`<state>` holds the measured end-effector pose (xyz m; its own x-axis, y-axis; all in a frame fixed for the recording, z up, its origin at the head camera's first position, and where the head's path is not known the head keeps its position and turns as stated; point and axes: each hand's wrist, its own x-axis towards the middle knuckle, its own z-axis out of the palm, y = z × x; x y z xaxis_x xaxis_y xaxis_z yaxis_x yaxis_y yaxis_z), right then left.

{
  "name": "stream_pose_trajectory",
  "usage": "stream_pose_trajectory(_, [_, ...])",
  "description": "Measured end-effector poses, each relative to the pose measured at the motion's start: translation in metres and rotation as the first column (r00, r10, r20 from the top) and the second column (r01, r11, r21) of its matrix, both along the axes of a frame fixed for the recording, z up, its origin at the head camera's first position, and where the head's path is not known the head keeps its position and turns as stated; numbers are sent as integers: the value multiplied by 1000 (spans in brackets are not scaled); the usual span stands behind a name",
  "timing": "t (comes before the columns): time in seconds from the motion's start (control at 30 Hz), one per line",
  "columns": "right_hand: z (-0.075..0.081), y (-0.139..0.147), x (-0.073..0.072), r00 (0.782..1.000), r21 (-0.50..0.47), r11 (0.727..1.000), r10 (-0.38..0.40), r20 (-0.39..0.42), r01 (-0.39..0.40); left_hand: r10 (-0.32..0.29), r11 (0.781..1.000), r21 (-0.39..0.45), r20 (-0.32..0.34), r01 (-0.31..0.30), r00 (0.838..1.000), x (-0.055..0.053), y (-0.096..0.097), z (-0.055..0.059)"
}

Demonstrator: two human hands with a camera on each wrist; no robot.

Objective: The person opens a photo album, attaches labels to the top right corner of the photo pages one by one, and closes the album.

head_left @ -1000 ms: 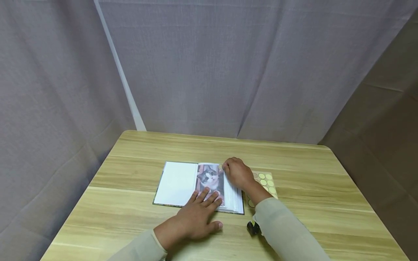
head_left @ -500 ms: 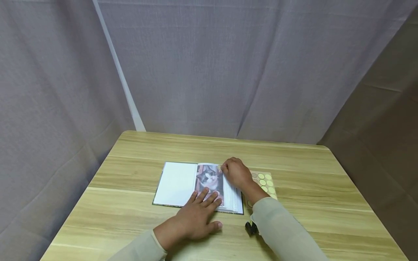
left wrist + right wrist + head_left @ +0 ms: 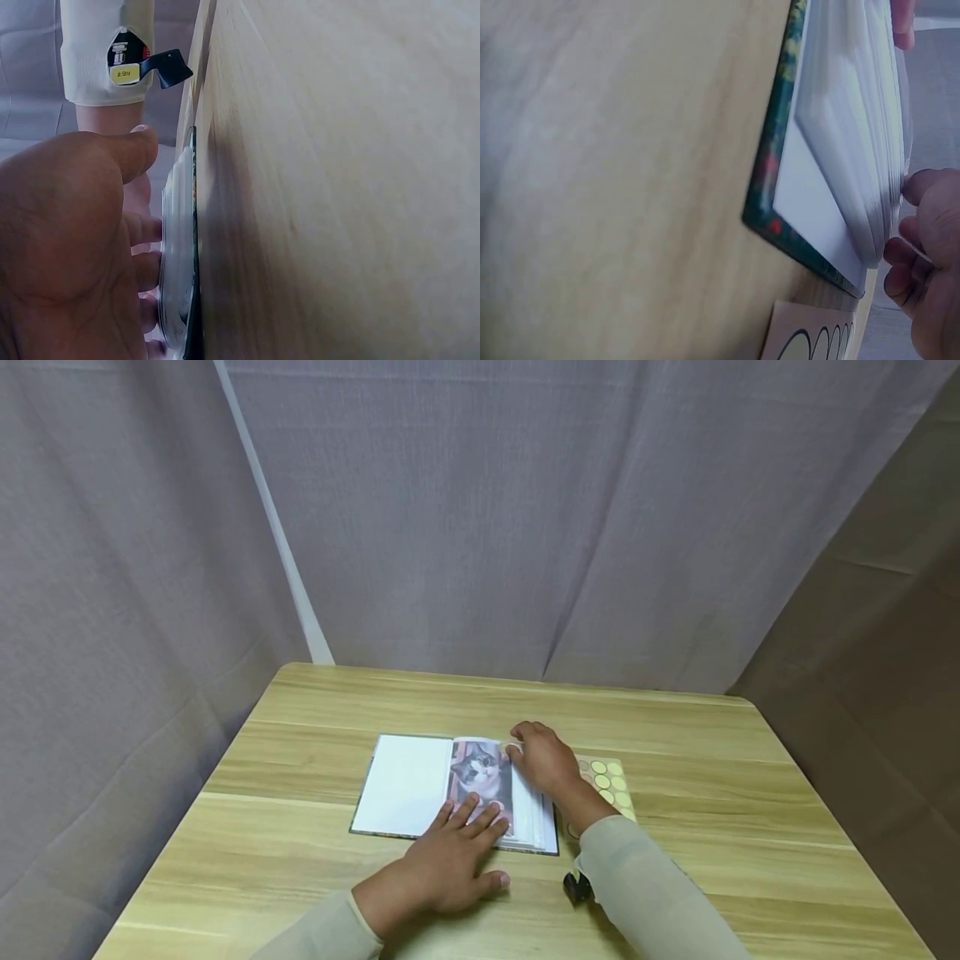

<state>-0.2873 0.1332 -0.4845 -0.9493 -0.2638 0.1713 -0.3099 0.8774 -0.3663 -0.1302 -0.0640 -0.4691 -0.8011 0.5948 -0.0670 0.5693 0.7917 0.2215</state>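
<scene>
A photo album [image 3: 411, 785] lies open on the table, with a cat photo [image 3: 480, 770] on its right-hand page. My left hand [image 3: 453, 860] rests with spread fingers on the photo's lower edge; in the left wrist view its fingertips touch the album's page stack [image 3: 176, 247]. At the page's upper right corner is my right hand [image 3: 546, 762], its thumb and index finger apart. A small pale yellow round sticker [image 3: 508, 747] shows beside that thumb. In the right wrist view, the thumb touches the edge of the pages [image 3: 855, 112] and the other fingers are loosely bent.
A sheet of round yellow stickers [image 3: 613, 783] lies right of the album, partly under my right forearm. A black strap-like piece [image 3: 576, 888] hangs at the right sleeve. Grey curtains [image 3: 450, 527] stand behind the wooden table [image 3: 315, 718].
My right thumb and index finger, together at the page corner before, have moved apart, and more of the round sticker shows. The left hand has stayed in place.
</scene>
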Motion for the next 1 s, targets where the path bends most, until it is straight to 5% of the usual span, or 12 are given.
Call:
stream_pose_trajectory(0.33, [3, 3, 4, 971, 69, 981, 192, -143, -184, -5, 1000, 5, 0, 5, 1000, -2, -1, -3])
stream_pose_trajectory(1.0, [6, 23, 29, 958, 169, 947, 283, -47, -271, 0, 1000, -7, -19, 0, 1000, -3, 0, -3])
